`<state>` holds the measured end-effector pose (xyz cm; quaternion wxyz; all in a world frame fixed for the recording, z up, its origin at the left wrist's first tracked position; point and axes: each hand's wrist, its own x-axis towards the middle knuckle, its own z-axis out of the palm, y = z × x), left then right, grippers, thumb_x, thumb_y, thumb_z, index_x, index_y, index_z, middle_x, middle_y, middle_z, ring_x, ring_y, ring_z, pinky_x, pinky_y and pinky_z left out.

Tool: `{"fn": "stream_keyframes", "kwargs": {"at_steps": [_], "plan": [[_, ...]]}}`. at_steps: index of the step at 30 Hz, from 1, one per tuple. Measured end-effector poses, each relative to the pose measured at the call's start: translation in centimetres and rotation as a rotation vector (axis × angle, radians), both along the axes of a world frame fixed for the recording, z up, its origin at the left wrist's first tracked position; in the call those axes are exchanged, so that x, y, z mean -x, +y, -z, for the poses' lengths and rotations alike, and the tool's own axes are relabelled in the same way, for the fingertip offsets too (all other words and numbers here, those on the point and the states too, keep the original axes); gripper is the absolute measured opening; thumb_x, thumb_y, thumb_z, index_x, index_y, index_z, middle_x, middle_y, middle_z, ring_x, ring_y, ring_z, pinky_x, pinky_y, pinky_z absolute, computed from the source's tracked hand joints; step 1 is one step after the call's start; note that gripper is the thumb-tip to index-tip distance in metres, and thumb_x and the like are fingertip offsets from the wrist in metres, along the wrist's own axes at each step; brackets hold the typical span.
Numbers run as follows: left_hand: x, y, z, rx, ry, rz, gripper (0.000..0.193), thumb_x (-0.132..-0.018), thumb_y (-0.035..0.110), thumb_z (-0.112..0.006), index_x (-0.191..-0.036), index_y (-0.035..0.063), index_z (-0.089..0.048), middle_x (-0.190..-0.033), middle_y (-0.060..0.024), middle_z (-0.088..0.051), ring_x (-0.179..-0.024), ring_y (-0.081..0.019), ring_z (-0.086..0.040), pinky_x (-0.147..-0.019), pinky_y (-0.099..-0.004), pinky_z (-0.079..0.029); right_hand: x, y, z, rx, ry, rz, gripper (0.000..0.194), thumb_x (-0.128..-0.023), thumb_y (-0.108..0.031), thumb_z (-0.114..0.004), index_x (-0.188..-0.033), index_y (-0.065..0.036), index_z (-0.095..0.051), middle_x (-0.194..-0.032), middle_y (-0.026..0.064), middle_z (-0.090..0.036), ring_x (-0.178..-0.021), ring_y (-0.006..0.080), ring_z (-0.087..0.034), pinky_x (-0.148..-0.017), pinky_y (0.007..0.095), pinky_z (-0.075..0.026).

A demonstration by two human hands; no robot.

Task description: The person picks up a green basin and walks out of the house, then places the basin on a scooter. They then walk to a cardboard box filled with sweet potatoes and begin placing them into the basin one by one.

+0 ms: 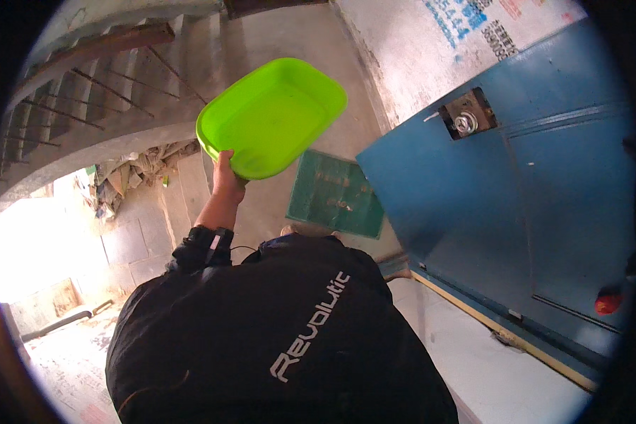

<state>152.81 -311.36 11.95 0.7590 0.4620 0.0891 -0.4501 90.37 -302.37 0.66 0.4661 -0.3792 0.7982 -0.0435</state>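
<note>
A bright green plastic basin is held out at arm's length, its hollow side towards me and nothing seen in it. My left hand grips its near left rim, with the thumb over the edge and the other fingers hidden behind. My right hand is out of view. Before me lies a green doormat, with the tips of my shoes just short of it. The front of my dark jacket, which bears pale lettering, fills the lower middle.
A blue metal door with a round lock stands ajar at the right. Concrete stairs with a thin metal railing rise at the upper left. Crumpled debris lies below them. A marked wall stands beyond the door.
</note>
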Motion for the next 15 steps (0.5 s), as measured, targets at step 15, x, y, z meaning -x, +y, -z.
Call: {"fn": "stream_keyframes", "kwargs": {"at_steps": [15], "plan": [[-1.5,16.9,-3.0,-0.017,-0.087,-0.383,0.055,-0.091,0.035,-0.046,-0.136,0.0038,-0.040,-0.132,-0.0122,-0.052,-0.120,-0.0286,-0.051,-0.102,-0.0433,-0.041,-28.1,-34.6,-12.4,0.589,-0.365,-0.768,0.029,-0.092,-0.023,-0.061,-0.111,-0.003,-0.062,-0.097,0.0121,-0.068,-0.082,0.0216,-0.066,-0.072,0.0332,-0.052]]}}
